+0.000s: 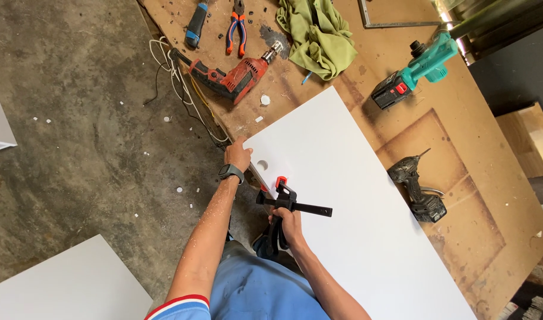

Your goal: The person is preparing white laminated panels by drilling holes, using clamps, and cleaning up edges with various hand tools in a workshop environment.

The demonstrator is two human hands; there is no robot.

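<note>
two hands engaged: right hand (290, 225) wrapped around bar clamp (286, 204) handle; left hand (237, 155) pressed flat on white panel (342, 195) corner, beside round hole (262, 165).

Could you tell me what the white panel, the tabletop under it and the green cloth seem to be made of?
White panel: probably laminated board, smooth, matte and uniformly white, with a round hole near the left hand.
Tabletop: looks like brown hardboard or plywood, dull, stained and scuffed.
Green cloth: soft woven fabric, crumpled into folds.
</note>
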